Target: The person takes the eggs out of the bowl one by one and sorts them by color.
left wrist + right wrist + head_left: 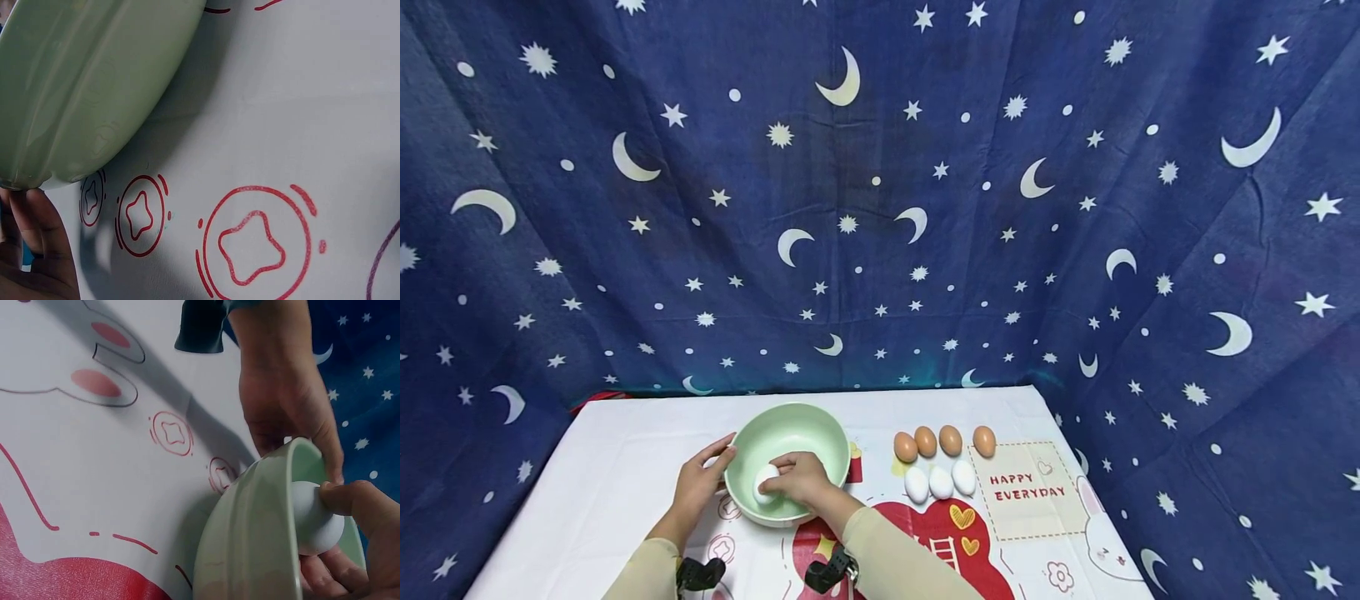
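A pale green bowl [797, 427] sits on the table at left of centre in the head view. My left hand [697, 482] grips its left side, thumb over the rim and fingers against the outside; in the left wrist view the fingertips [44, 209] are at the bowl's rim. Inside the bowl, my right hand [807, 481] holds a white egg [765, 483] between thumb and fingers. The right wrist view has this egg [315, 519] just within the rim, with the thumb on its upper side and fingers beneath.
Right of the bowl, several brown eggs [951, 441] lie in a row, and three white eggs [940, 482] lie in front of them. The printed tablecloth [1030, 492] covers the table. A dark blue curtain [880, 250] with moons and stars hangs behind and at the sides.
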